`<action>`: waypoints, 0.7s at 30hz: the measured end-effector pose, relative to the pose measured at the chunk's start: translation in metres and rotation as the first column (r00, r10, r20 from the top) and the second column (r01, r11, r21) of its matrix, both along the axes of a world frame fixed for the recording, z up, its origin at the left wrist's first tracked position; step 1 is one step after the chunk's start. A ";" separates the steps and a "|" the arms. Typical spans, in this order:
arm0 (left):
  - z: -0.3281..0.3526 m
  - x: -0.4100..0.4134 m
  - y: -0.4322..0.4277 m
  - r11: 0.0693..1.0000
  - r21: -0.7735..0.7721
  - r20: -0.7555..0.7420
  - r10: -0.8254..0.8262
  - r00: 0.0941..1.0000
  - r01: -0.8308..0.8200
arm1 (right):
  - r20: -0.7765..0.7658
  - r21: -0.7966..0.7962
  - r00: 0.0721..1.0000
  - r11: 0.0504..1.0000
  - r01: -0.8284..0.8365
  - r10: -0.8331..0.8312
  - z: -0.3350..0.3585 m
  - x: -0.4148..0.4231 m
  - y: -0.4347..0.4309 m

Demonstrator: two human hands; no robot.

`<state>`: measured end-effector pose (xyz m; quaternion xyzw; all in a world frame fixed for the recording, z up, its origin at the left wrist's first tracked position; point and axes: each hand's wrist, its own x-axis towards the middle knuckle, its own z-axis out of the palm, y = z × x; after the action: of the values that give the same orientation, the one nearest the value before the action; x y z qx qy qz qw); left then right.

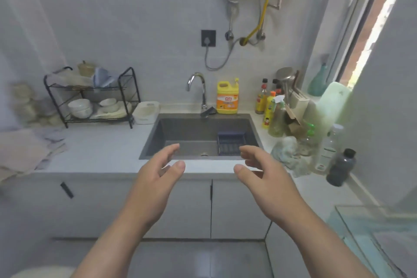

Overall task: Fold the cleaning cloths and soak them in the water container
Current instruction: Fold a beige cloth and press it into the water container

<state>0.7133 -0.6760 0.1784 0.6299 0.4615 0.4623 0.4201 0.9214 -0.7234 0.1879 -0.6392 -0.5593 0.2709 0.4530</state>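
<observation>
Two bare hands reach forward at lower centre of the frame, left hand (158,174) and right hand (266,171), fingers loosely spread and grasping nothing, in front of the grey sink (155,136). A crumpled pale cloth (285,153) lies on the counter (101,149) right of the sink; beige cloths (22,153) are heaped at the left edge. All look soft, light and limp, probably best pinched by two corners

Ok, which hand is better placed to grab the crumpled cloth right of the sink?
Likely the right hand. It is open and empty, close beside the cloth on the counter. The left hand is open too, but farther away, on the other side of the right hand.
</observation>
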 end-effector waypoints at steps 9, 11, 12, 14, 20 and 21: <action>0.017 -0.179 -0.060 0.942 0.008 0.086 0.334 0.939 -0.335 | 0.033 0.019 0.956 0.956 -0.293 0.292 0.011 -0.166 0.003; 0.017 -0.201 -0.067 0.929 0.007 0.091 0.369 0.925 -0.371 | 0.047 0.014 0.941 0.942 -0.336 0.335 0.010 -0.188 0.007; 0.016 -0.210 -0.068 0.923 0.003 0.097 0.383 0.919 -0.385 | 0.049 0.009 0.934 0.935 -0.354 0.353 0.010 -0.197 0.010; 0.012 -0.225 -0.064 0.908 0.002 0.099 0.418 0.903 -0.420 | 0.038 -0.007 0.920 0.921 -0.391 0.391 0.007 -0.212 0.022; 0.000 -0.242 -0.023 0.862 0.009 0.061 0.505 0.861 -0.506 | 0.033 -0.035 0.895 0.896 -0.444 0.445 -0.007 -0.230 0.078; -0.002 -0.243 -0.009 0.852 0.010 0.060 0.522 0.851 -0.524 | 0.033 -0.030 0.890 0.890 -0.454 0.455 -0.008 -0.232 0.095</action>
<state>0.4700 -0.6847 0.1763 0.4734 0.5976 0.5821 0.2829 0.6893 -0.6287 0.1797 -0.5007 -0.6991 0.3629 0.3591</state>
